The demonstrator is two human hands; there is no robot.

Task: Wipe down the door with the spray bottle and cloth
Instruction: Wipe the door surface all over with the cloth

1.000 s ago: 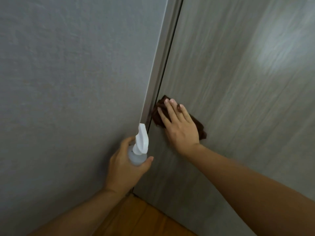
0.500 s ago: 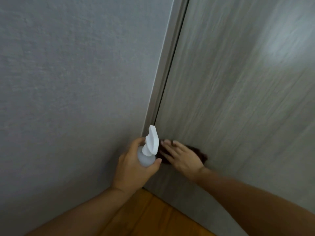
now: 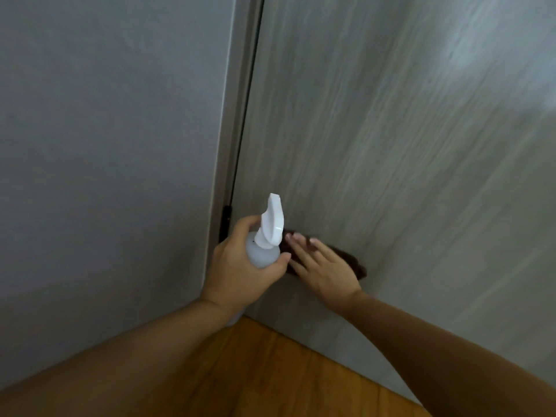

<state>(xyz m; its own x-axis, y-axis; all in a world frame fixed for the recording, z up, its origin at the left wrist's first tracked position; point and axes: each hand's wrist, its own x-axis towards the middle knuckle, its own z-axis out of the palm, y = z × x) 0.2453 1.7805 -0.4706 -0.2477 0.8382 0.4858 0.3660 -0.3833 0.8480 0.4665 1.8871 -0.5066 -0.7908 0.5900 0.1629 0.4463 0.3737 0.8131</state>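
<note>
Grey plaster wall point(image 3: 105, 145) meets a pale wood-grain door point(image 3: 391, 145) at a narrow frame strip, with an orange-brown plank floor point(image 3: 270, 371) below. Low on the door, near its hinge-side edge, the right hand point(image 3: 326, 270) lies flat with straight fingers point(image 3: 301, 245) pressing a dark brown cloth point(image 3: 356, 266) against the panel; the cloth shows only as a band past the fingertips and along the far side of the hand, its long axis running obliquely down toward the right. The left hand point(image 3: 240, 272) grips the translucent body of a spray bottle point(image 3: 266, 236), fingers and thumb curled round it, white trigger head upright and just beside the right fingertips. The bottle sits between the camera and the cloth's left end, so the hands nearly touch. Judged from this layout, unwiped door surface extends mainly rightward and upward from the cloth, away from the frame; the pressing hand is the nearer one for that stroke, and the bottle hand would need to stay clear.
</note>
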